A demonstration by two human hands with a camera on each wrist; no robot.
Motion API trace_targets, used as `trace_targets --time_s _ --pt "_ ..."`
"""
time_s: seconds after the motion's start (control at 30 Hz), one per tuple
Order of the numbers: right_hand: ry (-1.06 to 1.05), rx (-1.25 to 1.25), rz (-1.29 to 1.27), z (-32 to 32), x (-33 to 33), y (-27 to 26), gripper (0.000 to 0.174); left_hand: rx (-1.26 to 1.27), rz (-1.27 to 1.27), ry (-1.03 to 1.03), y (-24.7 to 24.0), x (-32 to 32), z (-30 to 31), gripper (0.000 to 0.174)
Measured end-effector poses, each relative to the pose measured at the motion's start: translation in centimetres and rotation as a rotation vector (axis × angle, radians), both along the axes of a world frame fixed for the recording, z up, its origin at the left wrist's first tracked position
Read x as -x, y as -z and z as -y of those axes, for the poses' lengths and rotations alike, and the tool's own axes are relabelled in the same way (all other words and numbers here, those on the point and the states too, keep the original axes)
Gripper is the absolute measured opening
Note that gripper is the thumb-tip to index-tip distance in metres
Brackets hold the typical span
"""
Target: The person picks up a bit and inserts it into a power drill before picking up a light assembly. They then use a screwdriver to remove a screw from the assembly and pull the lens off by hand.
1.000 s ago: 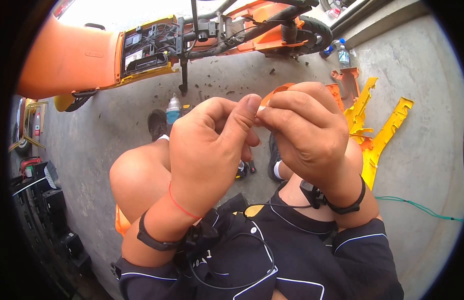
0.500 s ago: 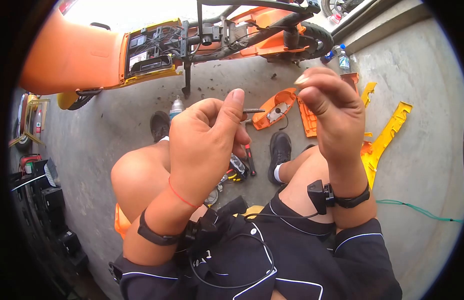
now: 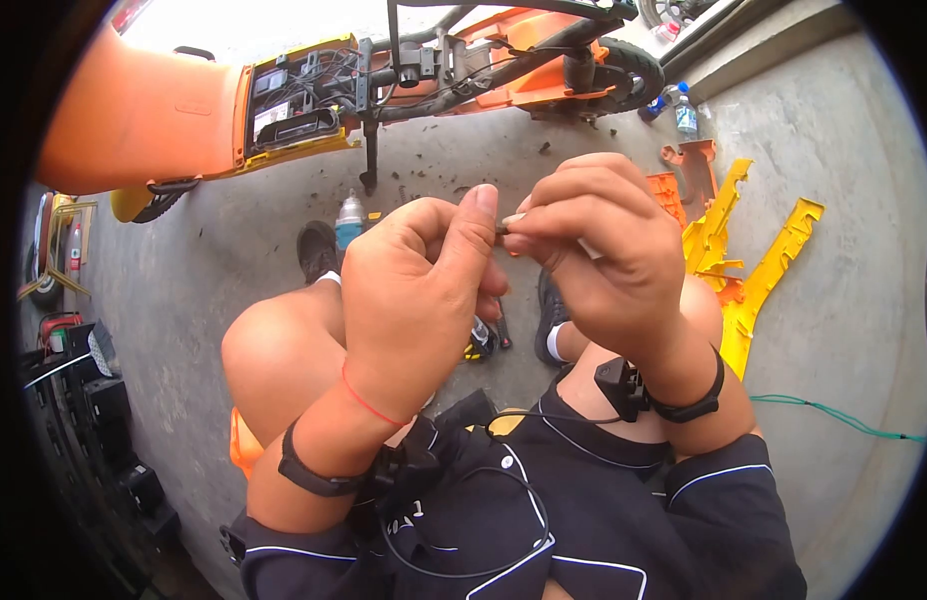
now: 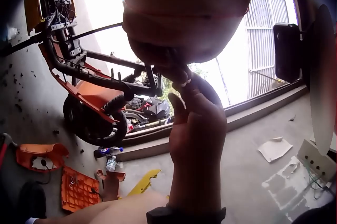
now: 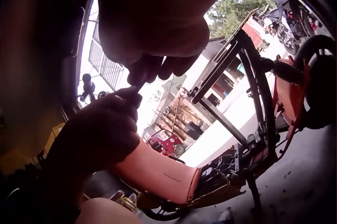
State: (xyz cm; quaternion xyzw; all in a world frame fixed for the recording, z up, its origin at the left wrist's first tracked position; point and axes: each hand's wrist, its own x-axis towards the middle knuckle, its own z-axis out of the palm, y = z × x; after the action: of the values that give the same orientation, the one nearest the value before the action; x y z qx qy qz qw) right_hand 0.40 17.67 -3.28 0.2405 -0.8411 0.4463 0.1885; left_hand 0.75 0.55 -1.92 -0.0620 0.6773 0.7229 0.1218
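In the head view my left hand (image 3: 414, 285) pinches a small, thin dark piece (image 3: 502, 228) between thumb and curled fingers, its end poking out to the right. My right hand (image 3: 609, 255) meets that end with pinched thumb and fingertips. The fingertips of both hands nearly touch, in front of my chest. In the left wrist view my right hand (image 4: 197, 124) reaches up to the dark left hand, with a small pale spot between them. The right wrist view shows my left hand (image 5: 105, 134) below the shadowed right hand. What the right fingertips cover is hidden.
An orange vehicle with its frame exposed (image 3: 144, 115) stands across the top. On the floor lie yellow panels (image 3: 774, 260), an orange part (image 3: 696, 170), bottles (image 3: 687, 118), a teal tool (image 3: 349, 220) and a green cord (image 3: 834, 413). Black boxes (image 3: 109, 400) line the left side.
Half a second ago my right hand was raised away from the left, showing the dark piece. It has come back down and left to the piece's end. The left hand has barely moved.
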Motion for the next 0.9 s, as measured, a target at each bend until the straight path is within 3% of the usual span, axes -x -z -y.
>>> trace_targets --time_s 0.03,0.07,0.13,0.2,0.3,0.33,0.4,0.63,0.87,0.9 --pt "0.027 0.23 0.17 0.2 0.0 0.2 0.008 0.001 -0.001 0.004 0.0 0.1 0.0 0.036" --pt "0.031 0.231 0.17 -0.2 0.1 0.2 0.008 0.046 -0.008 -0.017 -0.1 0.2 0.0 0.037" --pt "-0.037 1.168 0.614 -1.8 0.5 -0.2 0.007 0.084 -0.014 -0.053 -0.1 0.2 0.1 0.037" --pt "-0.082 1.078 0.539 -2.1 0.5 -0.2 0.009 0.072 -0.003 -0.021 0.0 0.4 0.5 0.037" --pt "-0.041 0.383 0.205 -0.7 -0.3 -0.5 0.011 0.046 0.017 -0.012 -0.1 0.3 0.3 0.037" --pt "-0.034 0.386 0.205 -0.5 -0.2 -0.4 0.011 0.049 0.019 -0.005 -0.1 0.3 0.2 0.037" --pt "0.0 0.128 0.021 -0.2 0.1 -0.4 0.013 -0.011 0.01 -0.017 -0.1 0.1 0.2 0.036" --pt "0.048 -0.112 -0.228 0.3 0.4 0.0 0.015 -0.03 0.012 -0.001 -0.3 0.0 0.2 0.035" --pt "0.07 -0.267 -0.219 0.8 -0.1 -0.5 0.014 -0.002 -0.029 0.009 -0.5 -0.1 0.3 0.036" --pt "0.053 0.336 0.241 0.5 -0.1 -0.2 0.009 0.019 -0.012 0.022 -0.6 -0.1 0.3 0.037"
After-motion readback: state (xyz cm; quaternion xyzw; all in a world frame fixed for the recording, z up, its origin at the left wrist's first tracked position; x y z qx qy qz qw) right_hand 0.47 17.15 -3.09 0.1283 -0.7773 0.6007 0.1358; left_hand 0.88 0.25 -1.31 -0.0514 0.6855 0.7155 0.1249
